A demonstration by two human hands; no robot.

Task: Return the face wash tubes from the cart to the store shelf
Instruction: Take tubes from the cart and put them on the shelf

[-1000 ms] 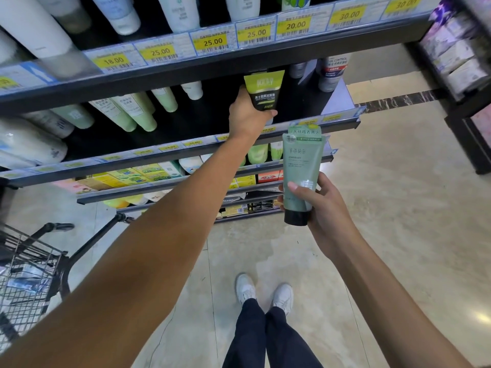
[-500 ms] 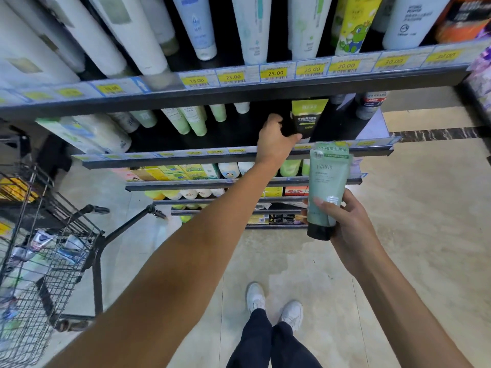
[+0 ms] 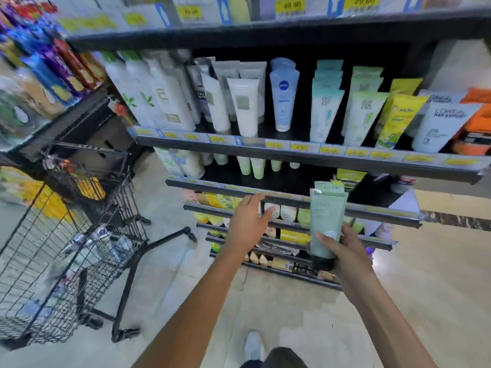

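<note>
With the left hand (image 3: 248, 220) empty and spread just beside it, the right hand (image 3: 342, 251) grips the pale green face wash tube (image 3: 327, 219) upright before the store shelf (image 3: 305, 201): best slotted cap-down beside matching tubes.

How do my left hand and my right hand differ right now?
The left hand is empty, fingers spread and relaxed; the right hand grips a pale green face wash tube near its dark cap. The left hand reaches toward the shelf edge; the right hand holds the tube upright. Both are bare, raised before the shelves.
</note>
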